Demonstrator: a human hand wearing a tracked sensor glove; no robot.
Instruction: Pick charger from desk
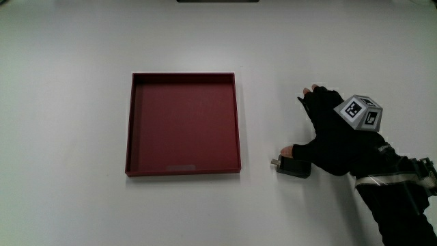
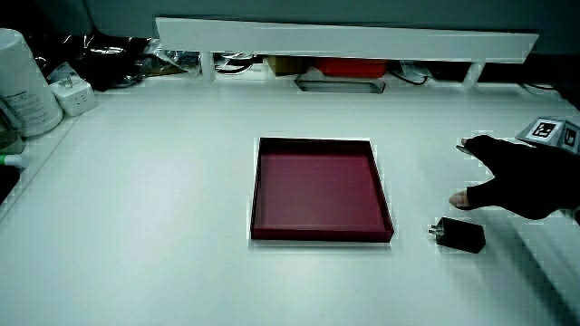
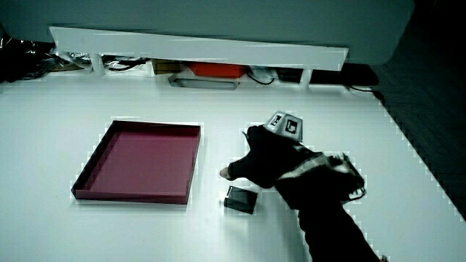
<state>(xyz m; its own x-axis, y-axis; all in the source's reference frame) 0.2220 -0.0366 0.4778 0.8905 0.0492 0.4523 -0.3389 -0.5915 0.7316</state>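
The charger (image 1: 292, 166) is a small black block with a short plug end, lying on the white desk beside the red tray (image 1: 183, 169). The gloved hand (image 1: 329, 133) hovers just above the charger, a little farther from the person than it. Its fingers are spread and hold nothing, and the thumb tip is close to the charger's top. In both side views the charger (image 2: 459, 234) (image 3: 240, 199) lies apart from the hand (image 2: 512, 184) (image 3: 268, 161). The patterned cube (image 1: 360, 113) sits on the back of the hand.
The red tray (image 2: 322, 237) (image 3: 131, 195) is shallow, square and holds nothing. A low white partition (image 2: 344, 41) (image 3: 196, 44) runs along the desk, with cables and boxes under it. A white container (image 2: 23, 81) and an adapter (image 2: 72, 92) stand at the desk's corner.
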